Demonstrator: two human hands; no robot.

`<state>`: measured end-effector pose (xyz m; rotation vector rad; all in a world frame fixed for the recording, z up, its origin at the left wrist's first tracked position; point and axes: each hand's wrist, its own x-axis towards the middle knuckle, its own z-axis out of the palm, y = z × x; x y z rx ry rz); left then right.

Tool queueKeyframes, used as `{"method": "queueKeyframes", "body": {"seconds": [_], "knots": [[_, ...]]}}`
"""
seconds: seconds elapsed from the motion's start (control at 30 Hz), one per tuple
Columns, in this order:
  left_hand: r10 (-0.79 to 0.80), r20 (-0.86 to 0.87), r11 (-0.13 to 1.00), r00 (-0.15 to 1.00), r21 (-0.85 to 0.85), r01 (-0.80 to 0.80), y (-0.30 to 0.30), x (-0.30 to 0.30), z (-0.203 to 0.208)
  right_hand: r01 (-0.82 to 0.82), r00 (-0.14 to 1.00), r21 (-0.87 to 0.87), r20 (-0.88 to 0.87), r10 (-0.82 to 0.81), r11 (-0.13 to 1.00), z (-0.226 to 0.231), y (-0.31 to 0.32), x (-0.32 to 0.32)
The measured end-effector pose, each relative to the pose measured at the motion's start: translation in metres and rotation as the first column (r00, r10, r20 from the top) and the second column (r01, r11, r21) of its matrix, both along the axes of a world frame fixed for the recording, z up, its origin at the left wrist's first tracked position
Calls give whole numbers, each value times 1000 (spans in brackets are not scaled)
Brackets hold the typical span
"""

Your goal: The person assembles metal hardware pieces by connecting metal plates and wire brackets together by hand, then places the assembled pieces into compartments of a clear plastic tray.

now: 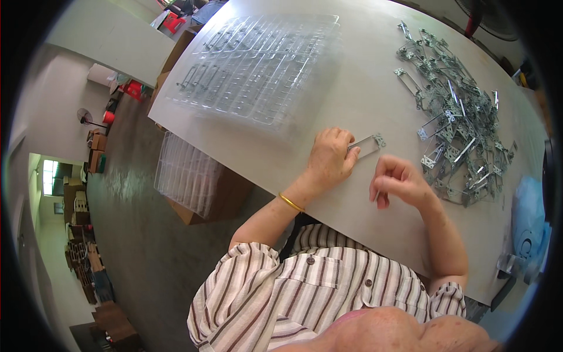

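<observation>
My left hand (331, 155), with a gold bangle on its wrist, is closed on a thin U-shaped metal bracket (380, 140). One flat, perforated end of the bracket sticks out to the right; the other end is hidden under my fingers. Just right of it, my right hand (402, 182) hovers close over the table, its fingers curled together. Whatever may be between those fingertips is too small to make out. Beyond my right hand lies a loose, tangled heap of similar metal brackets (454, 117).
Clear plastic compartment trays (267, 97) lie stacked at the table's far left, with several brackets in the top one. More clear trays (185, 176) sit on a cardboard box (229, 193) below the table's left edge. A blue plastic bag (528, 217) is at the right.
</observation>
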<state>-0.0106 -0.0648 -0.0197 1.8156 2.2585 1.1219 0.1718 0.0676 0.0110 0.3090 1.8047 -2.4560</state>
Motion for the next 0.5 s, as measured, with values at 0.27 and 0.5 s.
{"method": "queueKeyframes", "body": {"seconds": [0.27, 0.5], "knots": [[-432, 738, 902, 519, 360, 239, -27, 33, 90, -272, 942, -154, 159, 295, 950, -10, -28, 2], [-820, 480, 365, -313, 859, 359, -39, 68, 136, -229, 964, -100, 119, 240, 968, -8, -26, 3]]}}
